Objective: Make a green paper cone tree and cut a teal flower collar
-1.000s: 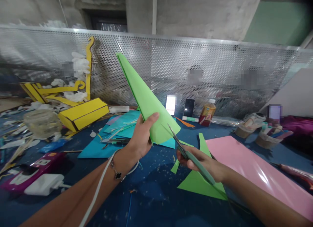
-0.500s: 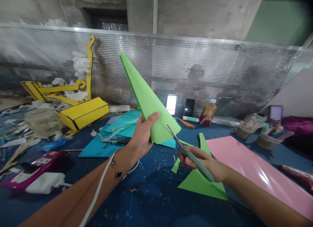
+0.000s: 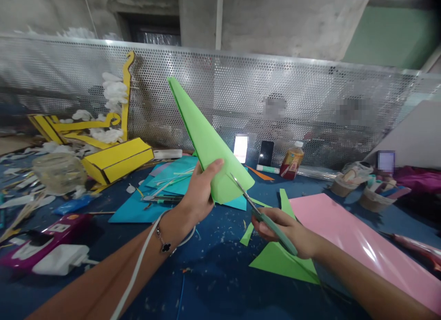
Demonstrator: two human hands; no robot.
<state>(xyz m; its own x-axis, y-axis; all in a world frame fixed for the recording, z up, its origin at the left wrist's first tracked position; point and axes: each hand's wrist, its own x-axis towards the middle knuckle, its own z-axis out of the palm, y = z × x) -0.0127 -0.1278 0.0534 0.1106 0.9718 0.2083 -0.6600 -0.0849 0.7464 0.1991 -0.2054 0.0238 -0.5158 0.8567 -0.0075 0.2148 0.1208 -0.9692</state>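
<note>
My left hand grips a folded green paper near its wide lower end, thumb across the front. The paper is a long, narrow wedge that tilts up to the left. In my right hand is a pair of scissors with grey-green handles, the fingers wrapped round them. The blades point up and left and lie over the paper's lower part; whether they pass through it I cannot tell. Green paper offcuts lie on the table below my right hand. A white cable runs across my left forearm.
Blue paper sheets lie behind my left hand, pink paper to the right. A drink bottle and a dark phone stand at the back. At left are a yellow model, a jar and a purple power strip.
The scissor tips have shifted slightly left over the green paper. My left hand keeps its hold, and the view has tilted very slightly.
</note>
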